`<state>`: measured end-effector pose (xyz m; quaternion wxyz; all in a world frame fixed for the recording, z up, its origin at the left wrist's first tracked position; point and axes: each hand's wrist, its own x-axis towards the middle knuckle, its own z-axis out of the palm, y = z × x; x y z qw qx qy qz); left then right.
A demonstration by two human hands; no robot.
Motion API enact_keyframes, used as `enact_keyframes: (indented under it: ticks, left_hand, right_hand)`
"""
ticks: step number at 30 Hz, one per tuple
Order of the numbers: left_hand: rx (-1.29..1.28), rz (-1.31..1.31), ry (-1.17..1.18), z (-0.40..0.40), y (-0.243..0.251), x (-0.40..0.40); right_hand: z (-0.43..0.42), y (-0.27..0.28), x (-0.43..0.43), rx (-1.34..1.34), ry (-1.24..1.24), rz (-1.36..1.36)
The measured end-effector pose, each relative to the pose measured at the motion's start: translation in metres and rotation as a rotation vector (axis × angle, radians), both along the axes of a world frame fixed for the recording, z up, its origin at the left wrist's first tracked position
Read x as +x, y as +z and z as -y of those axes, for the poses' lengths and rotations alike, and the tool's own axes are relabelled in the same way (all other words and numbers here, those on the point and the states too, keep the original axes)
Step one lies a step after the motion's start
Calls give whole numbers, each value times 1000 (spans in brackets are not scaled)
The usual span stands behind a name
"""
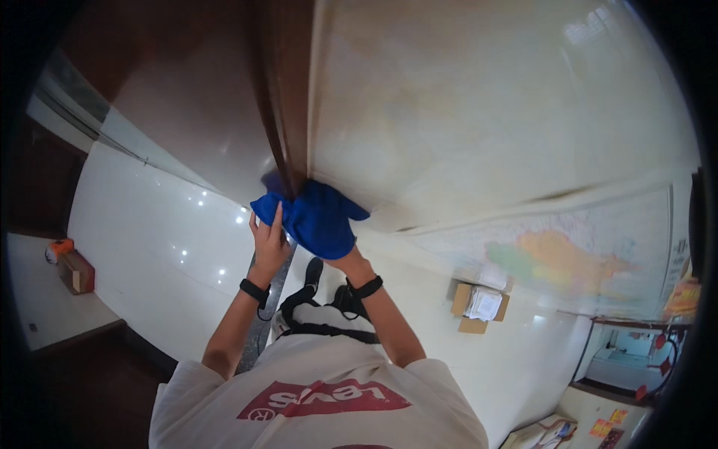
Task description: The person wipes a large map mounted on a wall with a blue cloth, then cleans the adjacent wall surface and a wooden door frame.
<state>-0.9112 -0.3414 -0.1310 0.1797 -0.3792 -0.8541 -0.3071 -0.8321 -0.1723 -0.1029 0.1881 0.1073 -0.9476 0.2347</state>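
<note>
A blue cloth (pixel 322 219) lies around the edge of a dark brown wooden door or its frame (pixel 291 101), just in front of me. My left hand (pixel 271 242) has its fingers on the cloth's left part, on the left side of the edge. The fingers of my right hand (pixel 349 259) are hidden under the larger part of the cloth, to the right of the edge. Both wrists wear black bands.
A pale wall (pixel 477 101) with a map (pixel 555 258) stands on the right. An open cardboard box (pixel 462 299) with papers is on the floor below it. A dark stone strip (pixel 251 351) crosses the tiled floor. A small box (pixel 84 272) sits far left.
</note>
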Motion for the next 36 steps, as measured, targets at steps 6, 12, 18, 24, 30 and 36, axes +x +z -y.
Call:
enact_keyframes:
  ticks: [6, 12, 18, 24, 30, 36]
  left_hand:
    - [192, 351, -133, 7, 73, 26]
    - [-343, 1371, -894, 11, 155, 52]
    - [15, 1161, -483, -37, 138, 107]
    - [145, 1257, -339, -96, 129, 192]
    - [592, 1769, -518, -110, 144, 242]
    - [597, 1337, -617, -124, 130, 250]
  right_hand:
    - [-18, -28, 57, -426, -180, -60]
    - [-60, -18, 152, -687, -536, -47]
    - [-59, -28, 274, -891, -801, -12]
    - [-37, -42, 328, -1083, -866, -24]
    - [-46, -45, 346, -1185, -801, -59]
    - [-66, -38, 362, -1353, -717, -75]
